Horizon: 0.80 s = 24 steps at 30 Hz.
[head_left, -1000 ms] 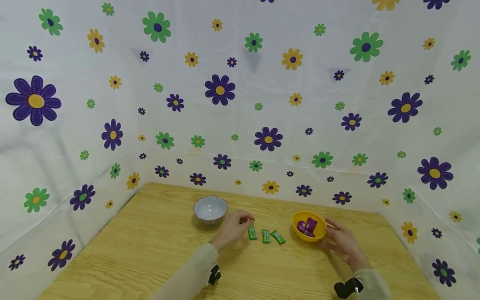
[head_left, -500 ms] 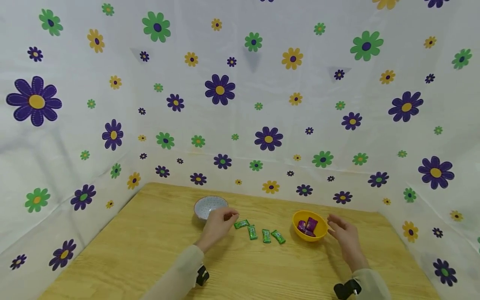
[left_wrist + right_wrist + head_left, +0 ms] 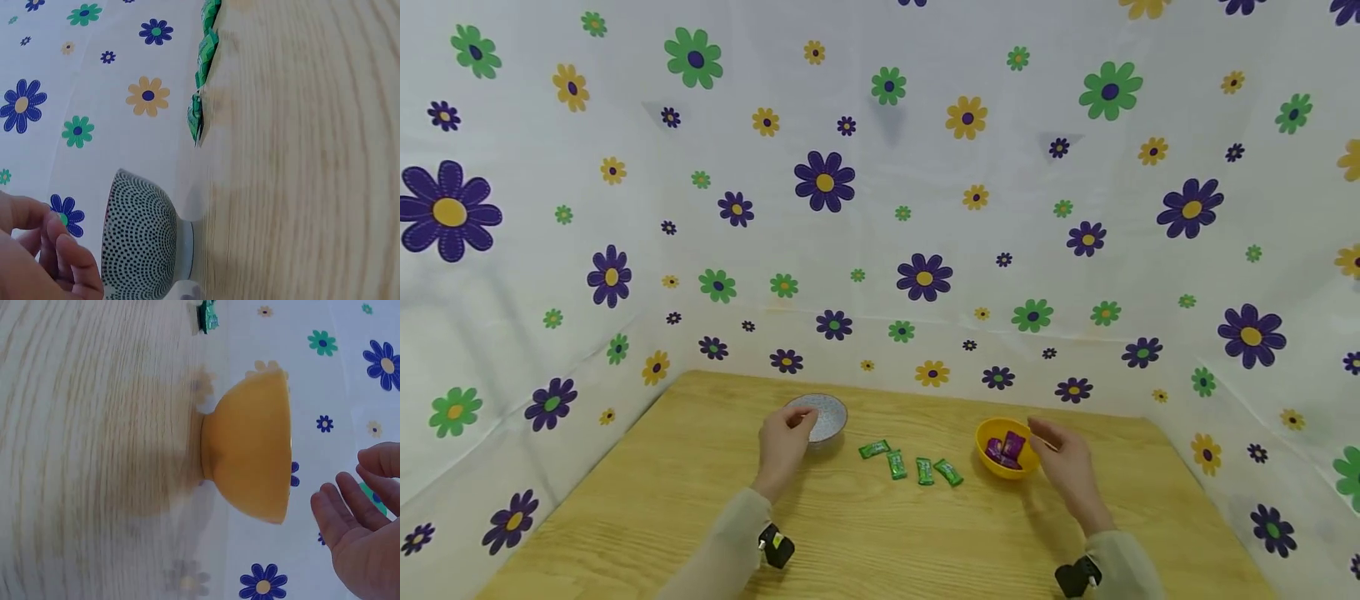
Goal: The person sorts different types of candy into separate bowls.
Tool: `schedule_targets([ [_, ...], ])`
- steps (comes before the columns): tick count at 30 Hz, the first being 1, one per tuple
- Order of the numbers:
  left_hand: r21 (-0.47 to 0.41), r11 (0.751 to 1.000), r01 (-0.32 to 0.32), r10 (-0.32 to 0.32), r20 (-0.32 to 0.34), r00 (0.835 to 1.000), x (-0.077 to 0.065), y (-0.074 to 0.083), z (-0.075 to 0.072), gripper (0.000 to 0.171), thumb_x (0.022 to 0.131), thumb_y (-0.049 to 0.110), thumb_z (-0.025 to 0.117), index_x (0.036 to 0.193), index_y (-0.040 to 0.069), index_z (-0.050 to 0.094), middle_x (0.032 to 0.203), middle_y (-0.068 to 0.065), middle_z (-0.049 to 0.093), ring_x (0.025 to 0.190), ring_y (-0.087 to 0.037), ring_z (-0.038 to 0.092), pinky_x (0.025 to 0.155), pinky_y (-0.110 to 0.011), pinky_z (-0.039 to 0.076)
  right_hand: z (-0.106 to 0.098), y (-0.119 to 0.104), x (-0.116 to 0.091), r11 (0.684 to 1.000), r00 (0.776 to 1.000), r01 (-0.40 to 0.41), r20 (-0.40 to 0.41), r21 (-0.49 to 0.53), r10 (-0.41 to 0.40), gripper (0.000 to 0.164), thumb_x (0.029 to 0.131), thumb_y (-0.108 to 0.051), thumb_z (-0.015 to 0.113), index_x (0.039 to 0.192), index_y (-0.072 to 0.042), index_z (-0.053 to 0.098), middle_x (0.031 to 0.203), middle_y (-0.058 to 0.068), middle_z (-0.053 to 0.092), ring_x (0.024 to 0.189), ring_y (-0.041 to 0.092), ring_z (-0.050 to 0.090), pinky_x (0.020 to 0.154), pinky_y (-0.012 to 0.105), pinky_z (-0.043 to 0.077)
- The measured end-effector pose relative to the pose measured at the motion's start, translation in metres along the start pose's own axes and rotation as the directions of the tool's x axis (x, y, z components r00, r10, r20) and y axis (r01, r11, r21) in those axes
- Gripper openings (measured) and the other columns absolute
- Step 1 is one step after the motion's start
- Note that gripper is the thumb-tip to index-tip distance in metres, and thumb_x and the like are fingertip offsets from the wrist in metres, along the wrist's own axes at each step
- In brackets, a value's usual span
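My left hand (image 3: pixel 785 447) hovers at the left side of the patterned bowl (image 3: pixel 829 419), overlapping its rim in the head view. Its fingers are loosely curled with thumb and fingertips close together; nothing shows between them in the left wrist view. On the table between the bowls lie several green wrapped candies (image 3: pixel 924 472) in a loose row. The yellow bowl (image 3: pixel 1007 473) stands to the right with a few purple wrapped candies (image 3: pixel 1012 444) inside. Next to its right rim, the right hand (image 3: pixel 1066 467) holds nothing, fingers relaxed and apart from the bowl in the right wrist view.
A wooden table (image 3: pixel 865 542) carries both bowls. White cloth with printed flowers (image 3: pixel 924 277) hangs around its back and sides. Black cameras are strapped to the left wrist (image 3: pixel 777 546) and the right wrist (image 3: pixel 1077 577).
The left hand has moved left from the candies to the patterned bowl, leaving a green candy at the row's left end. My right hand has come off the yellow bowl's side. The head view has shifted slightly.
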State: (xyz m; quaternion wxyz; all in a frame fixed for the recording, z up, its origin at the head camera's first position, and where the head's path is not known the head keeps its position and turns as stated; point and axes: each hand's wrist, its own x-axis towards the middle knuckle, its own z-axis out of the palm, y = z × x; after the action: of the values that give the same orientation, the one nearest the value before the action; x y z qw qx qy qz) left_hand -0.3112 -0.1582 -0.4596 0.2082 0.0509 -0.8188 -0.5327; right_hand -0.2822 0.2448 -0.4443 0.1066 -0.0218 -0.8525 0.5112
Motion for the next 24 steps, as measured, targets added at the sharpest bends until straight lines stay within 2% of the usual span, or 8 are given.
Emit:
schedule_targets([
  [4,0.003,1.0,0.016,-0.015,-0.067,0.998,0.006,-0.006,-0.004,0.023,0.093,0.015,0.066,0.111,0.002,0.072,0.092,-0.013,0.064,0.077,-0.016,0.051,0.063,-0.022,0.04,0.007,-0.008,-0.002,0.999,0.999,0.036,0.039,-0.01,-0.036,0.037,0.099,-0.013,0.057,0.135,-0.006,0.058,0.136,0.017,0.059,0.126,0.033,0.055,0.102,0.04,0.047],
  [8,-0.007,0.999,0.047,-0.047,-0.084,0.995,0.013,-0.014,-0.009,0.031,0.093,0.01,0.063,0.122,0.001,0.065,0.105,-0.016,0.059,0.086,-0.021,0.05,0.07,-0.026,0.041,0.015,-0.015,-0.004,0.997,0.993,0.071,0.099,0.002,-0.071,0.035,0.097,-0.013,0.061,0.131,-0.005,0.061,0.13,0.014,0.064,0.121,0.03,0.059,0.1,0.038,0.05],
  [14,-0.008,0.994,0.108,-0.109,-0.043,0.993,0.019,-0.018,-0.018,0.038,0.096,0.01,0.059,0.133,0.002,0.057,0.123,-0.02,0.056,0.099,-0.025,0.05,0.073,-0.026,0.041,0.03,-0.021,-0.007,0.985,0.963,0.122,0.225,0.118,-0.147,0.033,0.094,-0.008,0.064,0.127,0.0,0.063,0.12,0.019,0.067,0.108,0.027,0.065,0.086,0.024,0.055],
  [16,-0.014,0.99,0.137,-0.138,-0.027,0.99,0.021,-0.019,-0.02,0.041,0.096,0.01,0.058,0.136,0.002,0.055,0.129,-0.02,0.054,0.104,-0.027,0.049,0.077,-0.028,0.042,0.036,-0.023,-0.009,0.982,0.952,0.131,0.261,0.136,-0.163,0.033,0.094,-0.007,0.064,0.125,0.002,0.063,0.119,0.022,0.067,0.106,0.028,0.067,0.085,0.026,0.056],
  [21,-0.035,0.98,0.198,-0.197,0.044,0.979,0.027,-0.027,-0.023,0.046,0.098,0.011,0.055,0.143,0.002,0.048,0.142,-0.02,0.047,0.119,-0.033,0.046,0.095,-0.04,0.045,0.049,-0.023,-0.013,0.985,0.929,0.155,0.326,0.081,-0.173,0.031,0.093,-0.007,0.064,0.123,0.003,0.064,0.118,0.023,0.066,0.102,0.031,0.068,0.084,0.029,0.057],
  [24,-0.064,0.972,0.226,-0.219,0.093,0.971,0.029,-0.031,-0.025,0.048,0.099,0.012,0.051,0.145,0.001,0.043,0.145,-0.024,0.043,0.127,-0.038,0.043,0.102,-0.047,0.042,0.059,-0.022,-0.014,0.986,0.927,0.166,0.341,0.0,-0.156,0.029,0.093,-0.005,0.064,0.121,0.002,0.065,0.117,0.019,0.068,0.101,0.029,0.067,0.085,0.033,0.057],
])
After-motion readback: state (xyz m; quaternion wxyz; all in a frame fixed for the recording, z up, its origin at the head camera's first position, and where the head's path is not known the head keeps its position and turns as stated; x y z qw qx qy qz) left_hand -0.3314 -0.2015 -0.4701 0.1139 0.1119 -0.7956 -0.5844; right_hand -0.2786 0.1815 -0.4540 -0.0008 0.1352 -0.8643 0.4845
